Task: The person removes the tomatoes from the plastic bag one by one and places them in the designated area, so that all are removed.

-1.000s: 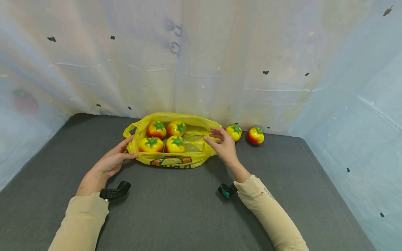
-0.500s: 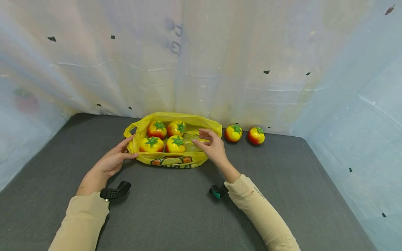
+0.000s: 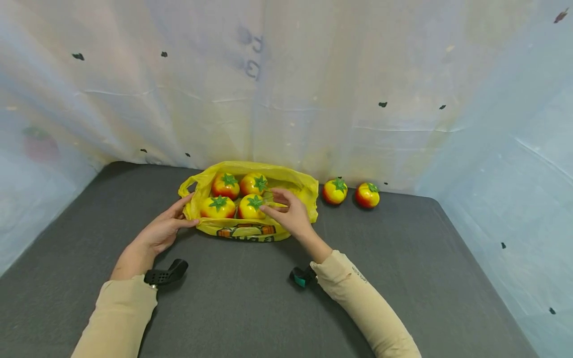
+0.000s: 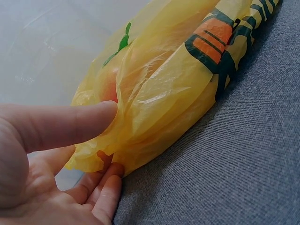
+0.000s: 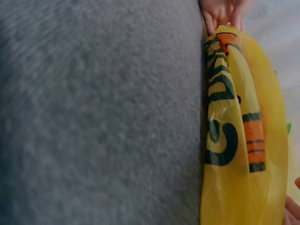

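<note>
A yellow plastic bag (image 3: pixel 286 175) lies with its mouth facing up in the head view, holding several red-and-yellow toy tomatoes with green star-shaped tops. My left hand (image 3: pixel 161 229) holds the bag's left end; in the left wrist view its thumb (image 4: pixel 89 121) is against the front film and the other fingers bear on the end. Over the bag's mouth, my right hand (image 3: pixel 291 215) has thumb and fingers apart, beside the front right tomato (image 3: pixel 249 208) in the bag. Whether it touches that tomato I cannot tell. In the right wrist view only its fingertips (image 5: pixel 292 211) show.
Outside the bag, to its right, two more toy tomatoes, a nearer one (image 3: pixel 334 191) and a farther one (image 3: pixel 367 195), stand on the dark grey tabletop (image 3: pixel 233 303). A pale plastic sheet (image 3: pixel 313 89) hangs behind the table's back edge and along both sides.
My right hand has moved left from the bag's right edge to beside the front right tomato. The left hand keeps its place at the left end.
</note>
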Demonstrator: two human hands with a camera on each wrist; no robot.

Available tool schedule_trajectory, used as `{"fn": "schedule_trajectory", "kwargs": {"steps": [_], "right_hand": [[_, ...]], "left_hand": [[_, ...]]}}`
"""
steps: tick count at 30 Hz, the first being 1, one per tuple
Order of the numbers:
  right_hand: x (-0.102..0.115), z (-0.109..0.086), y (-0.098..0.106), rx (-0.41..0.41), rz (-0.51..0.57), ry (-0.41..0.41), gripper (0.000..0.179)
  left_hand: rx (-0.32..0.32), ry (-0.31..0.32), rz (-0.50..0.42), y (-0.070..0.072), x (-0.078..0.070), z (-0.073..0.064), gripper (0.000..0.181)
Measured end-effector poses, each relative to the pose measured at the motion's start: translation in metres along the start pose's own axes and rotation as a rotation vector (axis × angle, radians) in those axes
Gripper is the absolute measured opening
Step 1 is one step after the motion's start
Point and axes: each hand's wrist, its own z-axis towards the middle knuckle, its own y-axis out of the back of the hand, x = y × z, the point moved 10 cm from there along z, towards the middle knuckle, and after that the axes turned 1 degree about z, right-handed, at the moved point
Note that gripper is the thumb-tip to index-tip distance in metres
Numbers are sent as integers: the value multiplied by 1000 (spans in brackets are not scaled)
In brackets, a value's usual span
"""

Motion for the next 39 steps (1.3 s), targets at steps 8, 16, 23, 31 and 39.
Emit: {"fn": "schedule_trajectory", "kwargs": {"steps": [8, 16, 23, 31, 39], "right_hand": [[2, 0, -14, 66, -36, -49, 61], [-3, 4, -25, 123, -96, -62, 63], [-6, 6, -31, 146, -126, -80, 65], [-9, 5, -33, 161, -133, -98, 63], [-10, 6, -36, 173, -123, -89, 62]], "left_hand": [[1, -9, 5, -1, -1, 0, 87], [6, -15, 8, 0, -1, 0, 87], [5, -12, 18, 0, 0, 0, 86], [0, -12, 14, -1, -1, 0, 87], [-7, -8, 10, 1, 0, 0, 88]]}}
